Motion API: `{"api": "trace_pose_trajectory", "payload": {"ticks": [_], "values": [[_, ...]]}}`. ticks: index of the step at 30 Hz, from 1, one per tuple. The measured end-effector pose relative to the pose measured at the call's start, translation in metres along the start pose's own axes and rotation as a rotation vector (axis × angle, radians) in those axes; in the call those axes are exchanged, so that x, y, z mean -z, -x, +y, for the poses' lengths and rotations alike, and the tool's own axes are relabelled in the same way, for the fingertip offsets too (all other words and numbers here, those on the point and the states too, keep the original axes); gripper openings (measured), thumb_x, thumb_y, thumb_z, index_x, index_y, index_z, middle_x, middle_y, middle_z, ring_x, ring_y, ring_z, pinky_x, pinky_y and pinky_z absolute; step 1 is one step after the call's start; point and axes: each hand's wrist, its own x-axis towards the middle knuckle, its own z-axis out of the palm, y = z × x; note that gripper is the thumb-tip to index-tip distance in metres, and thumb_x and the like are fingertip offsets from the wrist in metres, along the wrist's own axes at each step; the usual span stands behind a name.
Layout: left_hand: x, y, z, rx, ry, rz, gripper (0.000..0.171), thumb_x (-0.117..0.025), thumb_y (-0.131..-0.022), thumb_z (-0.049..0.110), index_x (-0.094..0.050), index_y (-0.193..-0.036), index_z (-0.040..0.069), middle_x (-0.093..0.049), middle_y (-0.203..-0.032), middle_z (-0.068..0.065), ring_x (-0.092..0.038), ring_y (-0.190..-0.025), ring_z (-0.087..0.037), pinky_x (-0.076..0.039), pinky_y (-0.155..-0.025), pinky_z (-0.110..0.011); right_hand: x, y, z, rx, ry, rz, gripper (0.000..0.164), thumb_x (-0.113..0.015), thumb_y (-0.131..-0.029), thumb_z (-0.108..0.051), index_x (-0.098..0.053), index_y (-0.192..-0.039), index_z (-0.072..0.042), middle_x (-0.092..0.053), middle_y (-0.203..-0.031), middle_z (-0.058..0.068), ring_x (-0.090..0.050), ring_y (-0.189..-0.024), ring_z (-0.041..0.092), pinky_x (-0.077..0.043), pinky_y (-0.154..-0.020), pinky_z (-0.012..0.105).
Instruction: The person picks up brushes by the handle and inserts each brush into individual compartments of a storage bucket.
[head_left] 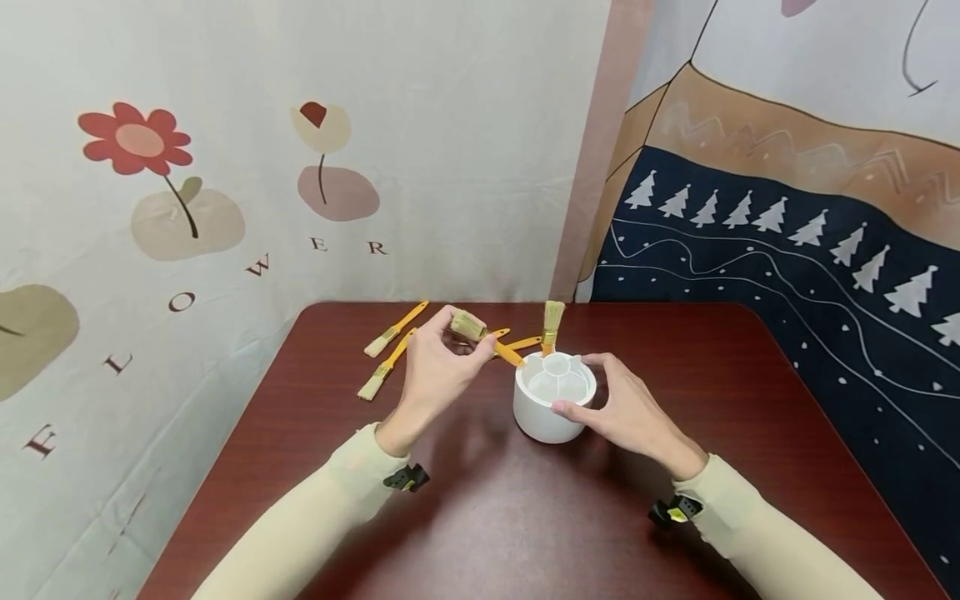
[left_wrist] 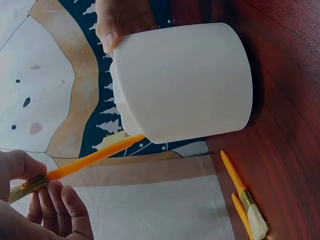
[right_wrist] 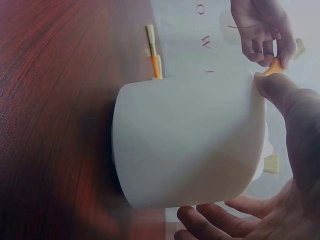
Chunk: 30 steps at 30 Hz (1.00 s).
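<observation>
My left hand [head_left: 441,367] pinches a paintbrush [head_left: 507,352] near its ferrule, between thumb and fingers. Its bristles point up and left, while the tip of the orange handle meets the rim of a white round holder [head_left: 542,417] divided into compartments. A second brush [head_left: 552,321] stands in the holder's far side, bristles up. On the holder's right, my right hand [head_left: 630,408] grips the rim and side, thumb in front and fingers behind. The left wrist view shows the held handle [left_wrist: 95,159] slanting to the holder's edge.
Several orange-handled brushes lie on the dark red table [head_left: 480,533]: one brush [head_left: 396,329] at the back left, another brush [head_left: 386,367] nearer, and handles [head_left: 522,342] behind the holder. Printed cloths [head_left: 465,150] hang behind the table.
</observation>
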Motion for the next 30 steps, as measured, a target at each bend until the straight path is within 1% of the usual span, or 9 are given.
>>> {"api": "trace_pose_trajectory", "payload": {"ticks": [3,6,14,22,23,25,27,28,30], "values": [[-0.004,0.001,0.0,0.02,-0.025,-0.003,0.019,-0.091,-0.095,0.018,-0.077,-0.107,0.014,-0.083,-0.094,-0.006,-0.079,-0.081,-0.018,-0.064,-0.071,-0.022,0.0,0.001,0.0,0.007,0.017,-0.006,0.107,-0.088,-0.094,-0.074,-0.05,-0.171,-0.01,-0.061,-0.166,0.018,-0.062,-0.147,0.041,-0.056,-0.121,0.07],[-0.009,0.002,-0.001,0.035,-0.061,-0.009,0.02,-0.091,-0.095,0.02,-0.077,-0.107,0.015,-0.084,-0.094,-0.005,-0.079,-0.08,-0.015,-0.063,-0.071,-0.022,0.0,0.002,-0.001,0.007,0.028,-0.009,0.105,-0.087,-0.094,-0.075,-0.053,-0.17,-0.011,-0.061,-0.165,0.019,-0.061,-0.152,0.044,-0.053,-0.124,0.075],[-0.018,0.002,-0.003,0.055,-0.083,-0.02,0.021,-0.093,-0.094,0.02,-0.077,-0.106,0.015,-0.084,-0.093,-0.005,-0.077,-0.079,-0.012,-0.062,-0.072,-0.02,0.0,0.002,-0.003,0.004,0.03,-0.014,0.103,-0.087,-0.094,-0.074,-0.054,-0.168,-0.01,-0.06,-0.165,0.022,-0.061,-0.149,0.044,-0.054,-0.123,0.074],[-0.023,-0.001,-0.009,0.048,-0.091,-0.048,0.022,-0.093,-0.095,0.02,-0.082,-0.113,0.014,-0.088,-0.098,-0.004,-0.083,-0.084,-0.013,-0.065,-0.075,-0.02,0.003,0.001,-0.003,0.011,0.029,-0.004,0.102,-0.089,-0.093,-0.074,-0.055,-0.165,-0.01,-0.061,-0.164,0.021,-0.062,-0.147,0.043,-0.056,-0.12,0.071],[-0.024,-0.002,-0.01,0.049,-0.103,-0.052,0.022,-0.093,-0.095,0.021,-0.083,-0.114,0.015,-0.088,-0.097,-0.003,-0.084,-0.084,-0.013,-0.065,-0.076,-0.021,0.003,0.001,-0.003,0.013,0.029,-0.001,0.102,-0.089,-0.093,-0.074,-0.056,-0.165,-0.01,-0.061,-0.164,0.021,-0.063,-0.147,0.043,-0.057,-0.12,0.071],[-0.025,-0.002,-0.011,0.059,-0.125,-0.061,0.021,-0.094,-0.095,0.023,-0.084,-0.113,0.018,-0.088,-0.096,-0.001,-0.085,-0.086,-0.014,-0.063,-0.087,-0.027,0.003,0.001,-0.003,0.019,0.028,0.003,0.101,-0.089,-0.093,-0.073,-0.056,-0.164,-0.01,-0.062,-0.163,0.021,-0.063,-0.146,0.042,-0.057,-0.12,0.071],[-0.026,-0.001,-0.011,0.07,-0.153,-0.067,0.021,-0.095,-0.095,0.027,-0.085,-0.112,0.021,-0.088,-0.095,0.001,-0.085,-0.087,-0.014,-0.058,-0.099,-0.04,0.003,0.001,-0.004,0.025,0.024,0.005,0.101,-0.089,-0.093,-0.074,-0.057,-0.164,-0.009,-0.062,-0.162,0.021,-0.063,-0.145,0.042,-0.057,-0.119,0.07],[-0.027,-0.001,-0.011,0.075,-0.162,-0.07,0.021,-0.096,-0.095,0.028,-0.085,-0.111,0.022,-0.088,-0.095,0.002,-0.085,-0.088,-0.014,-0.054,-0.101,-0.047,0.003,0.001,-0.004,0.028,0.022,0.007,0.1,-0.089,-0.093,-0.073,-0.057,-0.163,-0.009,-0.063,-0.162,0.021,-0.064,-0.145,0.042,-0.057,-0.119,0.07],[-0.028,-0.001,-0.01,0.083,-0.175,-0.077,0.02,-0.097,-0.094,0.03,-0.084,-0.108,0.024,-0.088,-0.094,0.003,-0.085,-0.088,-0.013,-0.05,-0.099,-0.052,0.003,0.001,-0.004,0.032,0.019,0.01,0.1,-0.089,-0.093,-0.073,-0.057,-0.163,-0.009,-0.063,-0.162,0.021,-0.064,-0.144,0.042,-0.058,-0.118,0.07]]}}
